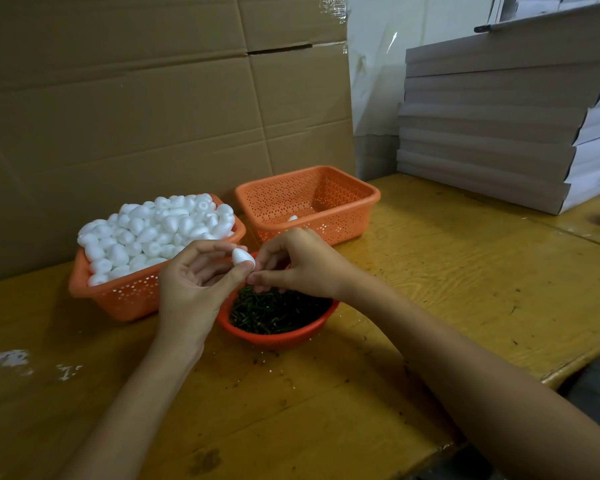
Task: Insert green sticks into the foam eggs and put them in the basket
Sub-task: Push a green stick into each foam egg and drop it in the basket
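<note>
My left hand pinches a white foam egg between thumb and fingertips, above the round red bowl of green sticks. My right hand has its fingertips pinched together right at the egg's near end; any stick between them is hidden. An orange basket heaped with several foam eggs stands at the left. Behind the hands a second orange basket holds one white egg, partly hidden by its wall.
A large cardboard sheet stands upright behind the baskets. A stack of flat grey boxes fills the back right. The wooden table has white foam crumbs at the left, and its edge runs along the right.
</note>
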`<state>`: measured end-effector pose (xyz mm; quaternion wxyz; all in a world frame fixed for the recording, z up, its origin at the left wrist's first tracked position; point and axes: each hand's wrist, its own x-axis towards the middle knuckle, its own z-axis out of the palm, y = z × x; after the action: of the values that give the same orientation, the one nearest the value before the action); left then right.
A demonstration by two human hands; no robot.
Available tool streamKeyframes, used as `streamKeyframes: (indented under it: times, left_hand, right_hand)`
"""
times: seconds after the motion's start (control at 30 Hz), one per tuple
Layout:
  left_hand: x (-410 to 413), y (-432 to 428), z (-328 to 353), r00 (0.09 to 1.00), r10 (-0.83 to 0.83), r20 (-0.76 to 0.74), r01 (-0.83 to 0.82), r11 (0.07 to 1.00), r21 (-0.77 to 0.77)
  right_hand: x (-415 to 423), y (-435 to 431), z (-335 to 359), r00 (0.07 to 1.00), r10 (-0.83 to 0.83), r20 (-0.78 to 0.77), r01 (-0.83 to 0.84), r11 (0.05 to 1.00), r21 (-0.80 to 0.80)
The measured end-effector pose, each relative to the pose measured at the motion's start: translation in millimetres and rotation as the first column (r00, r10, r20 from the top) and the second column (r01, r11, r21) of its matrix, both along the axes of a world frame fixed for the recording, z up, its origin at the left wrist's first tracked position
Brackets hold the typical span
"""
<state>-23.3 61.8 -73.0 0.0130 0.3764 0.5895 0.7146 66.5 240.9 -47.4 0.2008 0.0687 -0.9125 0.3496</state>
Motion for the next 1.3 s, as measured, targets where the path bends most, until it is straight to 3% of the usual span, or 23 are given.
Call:
streamKeyframes:
  times: [1.3]
  left_hand:
    - [0.4, 0.2, -0.5, 0.999, 0.029, 0.022, -0.028, 0.999, -0.029]
  right_hand:
    - [-0.8, 0.0, -2.1, 1.000, 0.010, 0.018, -0.010, 1.000, 0.008]
